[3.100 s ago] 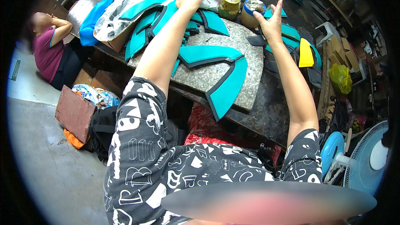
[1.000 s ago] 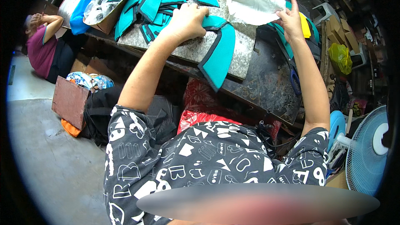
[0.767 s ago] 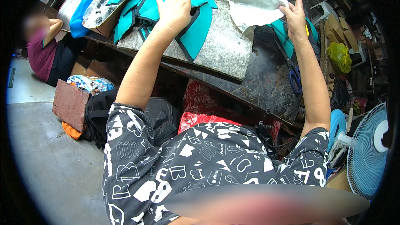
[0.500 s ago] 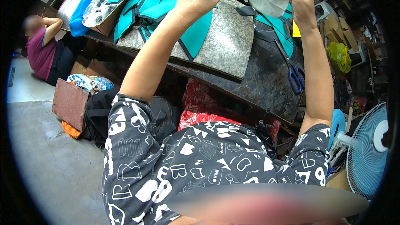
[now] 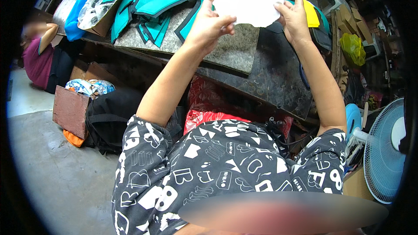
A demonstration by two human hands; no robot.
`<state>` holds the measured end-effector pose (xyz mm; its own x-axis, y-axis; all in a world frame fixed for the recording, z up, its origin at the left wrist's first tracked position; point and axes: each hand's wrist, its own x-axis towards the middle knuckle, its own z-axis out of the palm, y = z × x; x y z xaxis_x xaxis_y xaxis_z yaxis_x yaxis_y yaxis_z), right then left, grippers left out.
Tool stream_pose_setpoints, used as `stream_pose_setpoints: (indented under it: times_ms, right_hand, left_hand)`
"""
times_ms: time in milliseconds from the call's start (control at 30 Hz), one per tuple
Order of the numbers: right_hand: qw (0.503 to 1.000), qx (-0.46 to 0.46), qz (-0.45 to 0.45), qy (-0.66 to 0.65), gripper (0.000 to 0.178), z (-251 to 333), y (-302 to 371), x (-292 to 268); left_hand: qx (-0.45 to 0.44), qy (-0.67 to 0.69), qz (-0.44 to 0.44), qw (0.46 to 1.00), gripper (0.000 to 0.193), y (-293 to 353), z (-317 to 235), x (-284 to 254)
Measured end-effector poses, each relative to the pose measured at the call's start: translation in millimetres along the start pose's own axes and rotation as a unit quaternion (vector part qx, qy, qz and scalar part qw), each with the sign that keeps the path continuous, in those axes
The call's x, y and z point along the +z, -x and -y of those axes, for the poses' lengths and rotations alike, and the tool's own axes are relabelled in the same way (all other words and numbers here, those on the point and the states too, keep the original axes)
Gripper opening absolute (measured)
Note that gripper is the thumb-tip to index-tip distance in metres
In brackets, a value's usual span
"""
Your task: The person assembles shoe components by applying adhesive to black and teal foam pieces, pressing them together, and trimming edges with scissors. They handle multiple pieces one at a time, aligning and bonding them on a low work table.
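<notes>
Between my two hands a thin, limp white sheet point(image 5: 247, 2) is held up over the far part of the table; I cannot tell whether it is plastic, paper or cloth. My left hand point(image 5: 209, 28) grips its left edge, thumb pointing inward. On the right side, my right hand point(image 5: 294, 21) pinches the corner with the index finger raised. Teal pieces with black edges point(image 5: 172, 5) lie heaped beyond my left hand, partly on a grey speckled board point(image 5: 233, 54). Blue-handled scissors point(image 5: 303, 77) lie beside my right forearm, mostly hidden by it.
A yellow piece point(image 5: 311, 14) lies past my right hand on the dark table point(image 5: 278, 76). A fan point(image 5: 385, 152) stands at the right. Clear plastic bags point(image 5: 101, 0) and a blue one point(image 5: 82, 17) sit at the left, near a seated person point(image 5: 41, 61).
Both hands have come down and nearer with the white sheet, which now hangs more fully in view. My right forearm now covers most of the scissors.
</notes>
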<state>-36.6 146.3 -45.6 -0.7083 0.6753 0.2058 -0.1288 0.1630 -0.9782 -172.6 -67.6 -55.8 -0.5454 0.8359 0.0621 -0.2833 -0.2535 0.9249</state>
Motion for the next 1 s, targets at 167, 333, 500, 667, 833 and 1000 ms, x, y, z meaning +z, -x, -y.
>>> stream_pose_setpoints:
  times_ms: [167, 333, 500, 667, 833, 1000]
  right_hand:
    - [0.994, 0.034, 0.033, 0.103, 0.090, -15, 26, -10]
    - [0.966, 0.039, 0.042, 0.250, 0.090, -16, 27, -7]
    - [0.924, -0.116, 0.001, 0.365, 0.096, -5, -9, -9]
    - [0.930, -0.193, -0.022, 0.311, 0.097, -8, -79, -1]
    - [0.940, -0.114, -0.037, 0.319, 0.134, -46, -148, 21]
    - [0.987, -0.029, 0.006, 0.157, 0.139, -75, -161, 34]
  left_hand:
    - [0.010, -0.318, -0.006, 0.948, 0.060, 36, -3, -10]
    - [0.072, -0.592, -0.037, 0.802, 0.046, 57, -10, -7]
    - [0.053, -0.602, 0.022, 0.797, 0.045, 61, -14, 3]
    - [0.036, -0.648, 0.010, 0.761, 0.056, 65, -26, 18]
    - [0.145, -0.725, -0.022, 0.673, 0.068, 59, -50, 21]
    - [0.421, -0.616, -0.089, 0.660, 0.048, -63, -53, 17]
